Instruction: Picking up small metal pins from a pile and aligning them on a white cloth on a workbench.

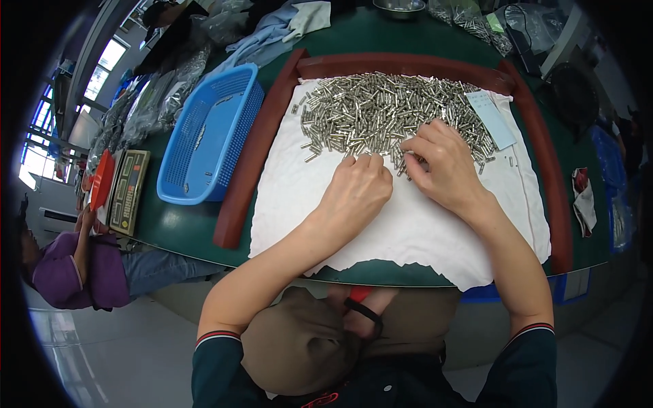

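A broad heap of small silvery metal pins (367,109) lies on a white cloth (306,204). At the heap's near edge is my left hand (360,182), back up, with the fingers curled down and closed. Its fingertips are mostly hidden, and what they hold cannot be made out. My right hand (442,163) reaches over the heap's near right part. Its fingers are bent, with thumb and forefinger drawn toward each other among the pins; anything between them is too small to tell. A pale blue paper slip (491,119) lies at the heap's right side.
Dark red wooden bars (408,64) frame the cloth at left, back and right on a green table (163,221). Left of them stands a blue plastic basket (221,146) with a few pins. Farther left are a scale (129,194) and a co-worker in purple (71,268) holding a red tray.
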`<state>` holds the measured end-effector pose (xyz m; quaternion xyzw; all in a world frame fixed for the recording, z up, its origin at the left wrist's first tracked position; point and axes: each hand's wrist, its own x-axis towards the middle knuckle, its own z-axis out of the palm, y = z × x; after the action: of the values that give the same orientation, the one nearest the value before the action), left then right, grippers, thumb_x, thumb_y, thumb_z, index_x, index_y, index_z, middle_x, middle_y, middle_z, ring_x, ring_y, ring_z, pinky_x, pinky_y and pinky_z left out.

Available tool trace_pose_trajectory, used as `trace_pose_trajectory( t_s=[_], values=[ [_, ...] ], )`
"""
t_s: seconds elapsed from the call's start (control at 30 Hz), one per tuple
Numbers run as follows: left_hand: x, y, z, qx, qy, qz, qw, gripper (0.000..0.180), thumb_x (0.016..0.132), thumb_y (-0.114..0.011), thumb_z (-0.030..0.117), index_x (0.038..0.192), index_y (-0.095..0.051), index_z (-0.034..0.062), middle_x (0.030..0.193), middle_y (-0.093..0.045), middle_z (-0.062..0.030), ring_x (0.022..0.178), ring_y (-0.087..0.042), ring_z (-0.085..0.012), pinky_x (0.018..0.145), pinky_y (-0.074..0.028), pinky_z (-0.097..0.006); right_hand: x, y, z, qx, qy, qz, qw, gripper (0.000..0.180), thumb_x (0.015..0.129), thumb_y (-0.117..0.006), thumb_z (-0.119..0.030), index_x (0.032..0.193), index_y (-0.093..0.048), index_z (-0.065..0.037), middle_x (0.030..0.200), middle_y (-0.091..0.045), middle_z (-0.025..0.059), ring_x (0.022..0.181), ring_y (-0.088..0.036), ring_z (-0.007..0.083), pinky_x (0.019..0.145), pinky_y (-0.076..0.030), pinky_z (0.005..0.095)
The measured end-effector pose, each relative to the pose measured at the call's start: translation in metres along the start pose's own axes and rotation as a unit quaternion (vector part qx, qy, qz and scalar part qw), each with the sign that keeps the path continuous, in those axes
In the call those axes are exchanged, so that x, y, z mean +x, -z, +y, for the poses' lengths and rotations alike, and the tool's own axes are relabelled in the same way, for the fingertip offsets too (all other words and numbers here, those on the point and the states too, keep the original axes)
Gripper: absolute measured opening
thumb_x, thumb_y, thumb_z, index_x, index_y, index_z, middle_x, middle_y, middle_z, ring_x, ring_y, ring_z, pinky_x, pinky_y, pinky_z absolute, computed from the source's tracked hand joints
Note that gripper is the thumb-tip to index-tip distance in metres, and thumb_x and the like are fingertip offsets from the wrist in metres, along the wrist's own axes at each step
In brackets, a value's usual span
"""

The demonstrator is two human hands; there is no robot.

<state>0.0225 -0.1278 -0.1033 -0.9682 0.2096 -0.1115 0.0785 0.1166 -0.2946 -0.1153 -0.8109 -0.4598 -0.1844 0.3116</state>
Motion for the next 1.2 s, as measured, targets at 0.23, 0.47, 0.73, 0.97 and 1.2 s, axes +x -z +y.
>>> trace_pose_trajectory(
  t_s=[0.23,0.47,0.73,0.97,1.2],
  values=[
    [-0.001,-0.004,-0.001,-0.028,0.013,0.043,0.999,0.008,0.069,-0.061,0.004,0.076,-0.057,0.0028,0.079,-0.055,-0.0089,0.079,-0.060,-0.0234,0.071,-0.049,-0.034,0.001,-0.003,-0.002,0.017,0.031,0.011,0.999,0.009,0.073,-0.067,-0.001,0.082,-0.066,-0.001,0.074,-0.057,0.0089,0.075,-0.054,0.0270,0.067,-0.044,0.0381],
    [0.002,-0.015,-0.008,-0.292,0.099,0.216,0.926,0.005,0.074,-0.065,0.003,0.078,-0.065,-0.0010,0.073,-0.060,-0.0106,0.070,-0.062,-0.0256,0.059,-0.049,-0.035,0.003,-0.002,-0.005,0.082,0.003,0.056,0.995,0.008,0.071,-0.068,-0.001,0.079,-0.067,-0.002,0.074,-0.060,0.0073,0.076,-0.057,0.0244,0.067,-0.046,0.0361],
    [-0.007,-0.013,-0.022,-0.876,0.288,0.027,0.385,0.023,0.097,-0.059,0.016,0.105,-0.066,-0.0042,0.097,-0.069,-0.0121,0.088,-0.067,-0.0164,0.086,-0.056,-0.031,0.004,-0.002,-0.023,0.098,0.067,0.047,0.992,0.041,0.065,-0.081,-0.015,0.102,-0.067,-0.004,0.087,-0.060,0.0054,0.084,-0.055,0.0245,0.074,-0.043,0.0364],
    [-0.005,-0.005,-0.017,-0.881,0.282,0.006,0.379,0.023,0.098,-0.057,0.016,0.104,-0.065,-0.0048,0.101,-0.069,-0.0153,0.095,-0.067,-0.0203,0.092,-0.056,-0.035,0.005,-0.005,-0.023,0.103,0.038,0.061,0.992,0.027,0.066,-0.078,-0.011,0.089,-0.064,-0.006,0.084,-0.060,0.0049,0.081,-0.055,0.0246,0.072,-0.042,0.0368],
    [-0.007,-0.009,-0.018,-0.890,0.255,-0.018,0.377,0.026,0.099,-0.056,0.017,0.107,-0.063,-0.0060,0.106,-0.068,-0.0179,0.099,-0.067,-0.0218,0.092,-0.055,-0.035,0.004,-0.006,-0.020,0.103,0.031,0.038,0.993,0.022,0.067,-0.075,-0.009,0.084,-0.060,-0.007,0.080,-0.058,0.0055,0.078,-0.055,0.0252,0.070,-0.042,0.0368]
  ],
)
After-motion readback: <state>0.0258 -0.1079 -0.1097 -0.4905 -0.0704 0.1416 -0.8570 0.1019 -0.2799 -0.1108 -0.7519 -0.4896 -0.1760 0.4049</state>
